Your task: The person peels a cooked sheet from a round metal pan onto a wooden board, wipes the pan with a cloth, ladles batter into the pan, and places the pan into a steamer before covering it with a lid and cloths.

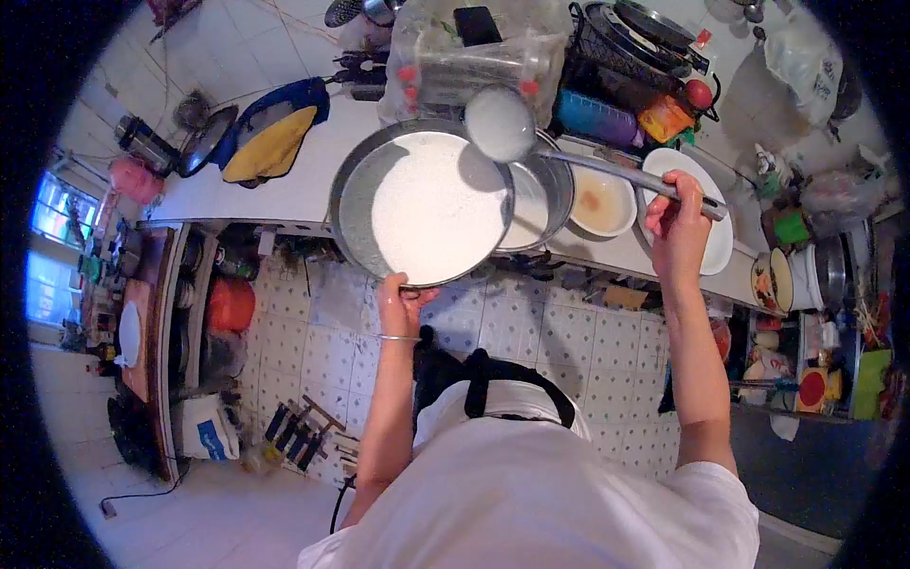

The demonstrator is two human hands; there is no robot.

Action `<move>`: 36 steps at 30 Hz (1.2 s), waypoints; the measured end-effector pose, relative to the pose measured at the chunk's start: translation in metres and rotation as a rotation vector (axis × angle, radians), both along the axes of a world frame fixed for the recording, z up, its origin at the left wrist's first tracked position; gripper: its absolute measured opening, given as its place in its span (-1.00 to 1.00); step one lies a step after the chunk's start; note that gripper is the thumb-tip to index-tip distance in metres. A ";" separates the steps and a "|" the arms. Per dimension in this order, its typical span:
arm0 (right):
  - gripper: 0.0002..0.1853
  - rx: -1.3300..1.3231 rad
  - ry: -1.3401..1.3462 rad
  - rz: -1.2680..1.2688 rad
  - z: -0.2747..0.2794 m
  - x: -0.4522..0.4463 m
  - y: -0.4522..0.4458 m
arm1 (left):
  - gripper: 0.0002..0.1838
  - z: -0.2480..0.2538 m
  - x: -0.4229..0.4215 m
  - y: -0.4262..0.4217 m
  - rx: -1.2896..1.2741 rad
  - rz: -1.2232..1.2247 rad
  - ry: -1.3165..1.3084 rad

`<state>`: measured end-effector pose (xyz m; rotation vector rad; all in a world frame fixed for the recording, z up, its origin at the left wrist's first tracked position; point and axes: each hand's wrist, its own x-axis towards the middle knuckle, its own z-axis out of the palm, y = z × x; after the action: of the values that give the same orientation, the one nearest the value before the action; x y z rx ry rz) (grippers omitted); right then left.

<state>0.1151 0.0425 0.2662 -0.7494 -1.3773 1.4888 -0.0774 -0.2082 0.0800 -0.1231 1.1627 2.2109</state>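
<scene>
My left hand (403, 299) grips the near rim of a wide round metal pan (355, 204), which holds a white layer (441, 209). My right hand (681, 223) is closed around the handle of a long metal ladle (500, 123). The ladle's bowl, with whitish liquid in it, hangs over the pan's far right edge. Partly behind the pan stands a metal pot (559, 185) with white contents. Right of it are a white bowl (618, 213) with pale liquid and a brownish patch, and a white oval dish (716, 251) beneath my right hand.
A plastic-covered appliance (445, 57) with a dark phone-like object (477, 26) stands behind the pan. A yellow cloth (275, 147) lies on the counter (313, 190) at left. Pans (635, 43), a blue-purple container (595, 119) and an orange packet (664, 120) are at the back right.
</scene>
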 end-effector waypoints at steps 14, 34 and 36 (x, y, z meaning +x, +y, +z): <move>-0.89 0.724 -0.665 0.134 -0.153 -0.055 -0.003 | -0.81 -0.024 -0.028 -0.064 -0.002 0.178 -0.022; -0.75 0.321 -0.314 0.077 0.000 -0.045 0.011 | -0.81 -0.020 -0.019 -0.050 -0.067 0.179 0.012; -0.75 0.368 -0.294 0.062 0.039 -0.041 -0.003 | -0.80 -0.021 -0.018 -0.044 -0.063 0.114 0.016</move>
<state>0.0745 0.0398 0.3049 -0.7110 -1.8494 1.1521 -0.0955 -0.2524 0.0586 -0.2026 1.2627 2.2780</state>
